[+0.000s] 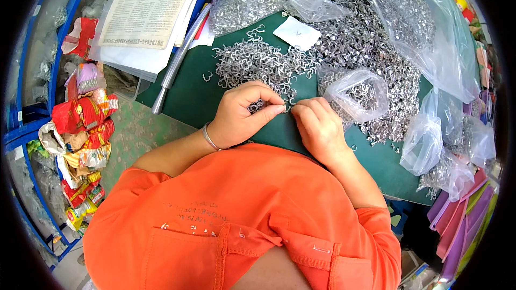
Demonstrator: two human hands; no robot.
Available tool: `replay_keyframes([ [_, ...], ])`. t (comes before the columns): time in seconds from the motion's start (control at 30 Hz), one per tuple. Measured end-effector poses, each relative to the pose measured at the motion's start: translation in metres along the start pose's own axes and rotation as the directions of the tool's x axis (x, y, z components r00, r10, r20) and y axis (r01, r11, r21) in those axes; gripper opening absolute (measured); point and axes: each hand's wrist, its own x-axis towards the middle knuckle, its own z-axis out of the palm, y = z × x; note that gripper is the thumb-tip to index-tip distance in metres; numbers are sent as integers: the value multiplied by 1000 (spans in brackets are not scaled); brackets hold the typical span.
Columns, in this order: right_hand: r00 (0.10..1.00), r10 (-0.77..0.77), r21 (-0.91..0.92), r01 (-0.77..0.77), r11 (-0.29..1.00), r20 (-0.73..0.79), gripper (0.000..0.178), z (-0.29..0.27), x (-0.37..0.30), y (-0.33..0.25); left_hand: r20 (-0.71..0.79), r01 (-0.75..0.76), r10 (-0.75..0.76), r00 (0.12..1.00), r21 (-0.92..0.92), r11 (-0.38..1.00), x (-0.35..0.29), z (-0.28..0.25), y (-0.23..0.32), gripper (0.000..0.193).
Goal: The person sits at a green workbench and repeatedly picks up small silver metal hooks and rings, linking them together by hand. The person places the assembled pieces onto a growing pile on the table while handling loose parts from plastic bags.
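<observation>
On a smooth green tabletop [188,99], heaped curly silvery metal hooks [247,64], bare hands [243,108] pinched narrow, held piece unclear

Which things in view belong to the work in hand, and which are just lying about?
Likely in use:
- pale hooks, nearest the left hand and right hand
- dark pieces, heaped behind

Probably lying about, untouched:
- newspaper
- metal rod
- wrappers
- coloured strips
</observation>
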Motion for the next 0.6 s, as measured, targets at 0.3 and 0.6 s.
replay_keyframes([
  [0.3, 986, 146, 443, -97, 891, -79, 27, -11, 4, -15, 95, 2, 2, 995, -36, 999, 2, 6, -2, 6],
  [0.6, 935, 252, 584, -64, 809, -247, 35, -1, -2, -14, 127, -8, 16, 992, -61, 998, 2, 4, 3, 9],
])
